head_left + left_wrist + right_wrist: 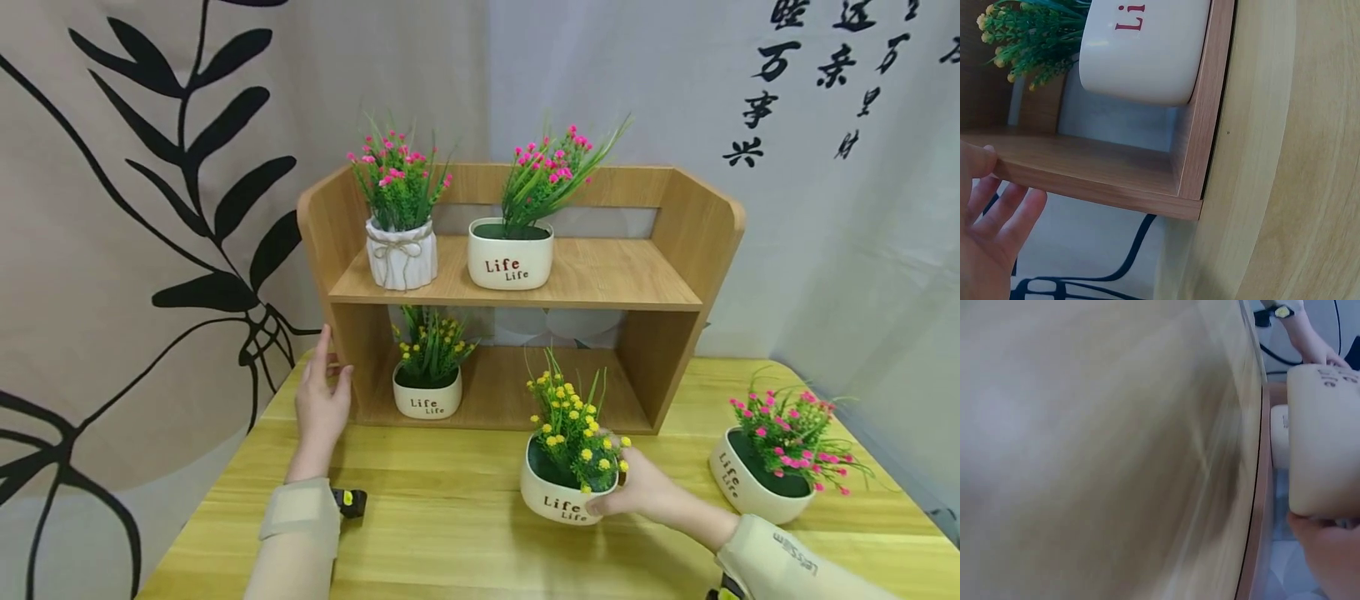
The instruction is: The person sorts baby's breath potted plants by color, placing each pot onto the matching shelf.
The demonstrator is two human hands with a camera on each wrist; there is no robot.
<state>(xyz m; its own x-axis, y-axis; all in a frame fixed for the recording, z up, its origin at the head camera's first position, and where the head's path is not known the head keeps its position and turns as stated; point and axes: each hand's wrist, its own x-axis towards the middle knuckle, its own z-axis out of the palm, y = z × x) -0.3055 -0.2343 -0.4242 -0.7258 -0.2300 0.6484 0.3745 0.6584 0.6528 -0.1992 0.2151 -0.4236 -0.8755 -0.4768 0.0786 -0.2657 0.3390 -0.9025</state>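
Note:
My right hand (pixel 633 483) grips a white oval pot of yellow artificial flowers (pixel 555 493) by its right side, thumb at the front near the "Life" lettering. This potted plant is in front of the lower compartment of a wooden two-tier shelf (pixel 517 305); in the right wrist view its pot (pixel 1325 444) fills the right side. At the shelf's left side panel is my left hand (pixel 322 400), fingers extended along the outer face. In the left wrist view the thumb (pixel 982 161) touches the panel's front edge.
Another pot of yellow flowers (pixel 427 398) stands inside the lower left compartment. On the upper tier are a white tied pot (pixel 402 260) and an oval pot (pixel 510 265), both with pink flowers. A tilted pink-flower pot (pixel 757 483) is on the table (pixel 427 517) at right.

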